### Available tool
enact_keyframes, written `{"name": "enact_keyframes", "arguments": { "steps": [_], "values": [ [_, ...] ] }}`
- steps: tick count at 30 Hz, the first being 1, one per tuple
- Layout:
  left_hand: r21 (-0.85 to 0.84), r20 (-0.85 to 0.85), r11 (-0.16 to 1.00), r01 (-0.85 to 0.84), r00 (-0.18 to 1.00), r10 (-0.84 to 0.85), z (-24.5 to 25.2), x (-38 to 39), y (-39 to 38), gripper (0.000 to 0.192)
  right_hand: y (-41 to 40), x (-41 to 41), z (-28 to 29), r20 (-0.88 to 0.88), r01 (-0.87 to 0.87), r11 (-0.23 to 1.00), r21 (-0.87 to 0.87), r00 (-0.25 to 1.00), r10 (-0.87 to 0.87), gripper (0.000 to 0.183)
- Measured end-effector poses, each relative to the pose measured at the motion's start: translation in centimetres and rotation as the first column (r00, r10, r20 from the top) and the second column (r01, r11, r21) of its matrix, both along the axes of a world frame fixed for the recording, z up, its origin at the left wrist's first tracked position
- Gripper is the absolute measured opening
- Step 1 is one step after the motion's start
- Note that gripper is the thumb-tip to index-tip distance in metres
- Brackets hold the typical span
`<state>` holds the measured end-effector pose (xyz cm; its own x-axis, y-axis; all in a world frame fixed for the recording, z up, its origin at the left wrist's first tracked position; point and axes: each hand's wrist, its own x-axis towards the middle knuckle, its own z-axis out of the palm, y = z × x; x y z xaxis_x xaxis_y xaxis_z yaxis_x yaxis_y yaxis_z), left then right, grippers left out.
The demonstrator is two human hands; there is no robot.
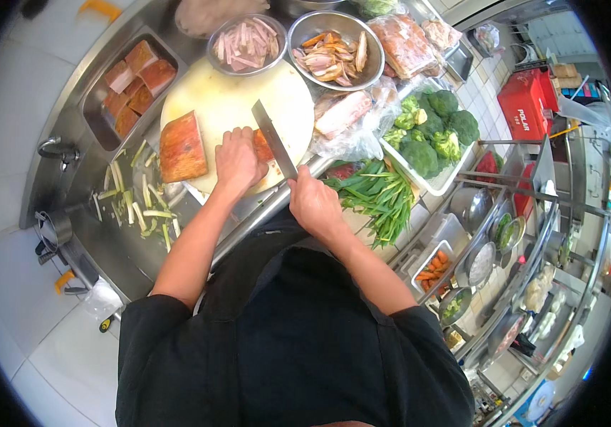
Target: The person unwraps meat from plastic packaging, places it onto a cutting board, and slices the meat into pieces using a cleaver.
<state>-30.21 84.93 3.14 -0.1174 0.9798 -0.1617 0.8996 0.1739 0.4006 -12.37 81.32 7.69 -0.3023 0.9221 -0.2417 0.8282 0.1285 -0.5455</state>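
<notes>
On the round pale cutting board (pixel 214 99), my right hand (pixel 316 200) grips the handle of a cleaver (pixel 273 137). Its blade points away from me, against the right side of a browned slab of meat (pixel 262 145). My left hand (pixel 239 160) holds that slab down with bent fingers and hides much of it. A larger browned slab, skin-coloured orange-red (pixel 182 149), lies at the board's left edge, apart from both hands. Thin slivers of meat lie by the blade near the right hand.
A bowl of pale meat strips (pixel 247 44) overlaps the board's far edge, beside a steel bowl of browned slices (pixel 336 49). Left are a steel pan of meat blocks (pixel 137 80), a faucet (pixel 59 149) and cut stalks (pixel 134 205). Right are broccoli (pixel 433 131) and leafy greens (pixel 380 195).
</notes>
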Motion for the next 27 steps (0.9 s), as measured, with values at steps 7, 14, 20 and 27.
{"name": "enact_keyframes", "arguments": {
  "steps": [7, 14, 20, 27],
  "values": [
    [0.032, 0.003, 0.999, 0.015, 1.000, -0.015, -0.2, 0.2, 0.1, 0.043, 0.9, -1.4, -0.9, 0.036, 0.014, 0.999, -0.052, 0.999, -0.012, 0.020],
    [0.049, 0.030, 0.998, -0.037, 0.999, 0.035, -1.0, -0.1, 0.2, 0.041, 2.2, -2.1, -0.8, -0.012, 0.014, 0.999, -0.039, 1.000, -0.014, 0.019],
    [0.040, 0.026, 0.999, -0.031, 0.999, 0.030, -0.8, 0.0, 0.0, 0.036, 0.9, -0.8, -1.3, 0.015, -0.011, 0.997, -0.075, 1.000, 0.013, 0.018],
    [0.056, 0.024, 0.998, -0.035, 0.999, 0.033, -1.2, 0.3, -0.2, 0.034, 2.6, -1.1, -0.8, -0.024, -0.067, 0.996, -0.057, 0.998, 0.066, 0.016]
  ]
}}
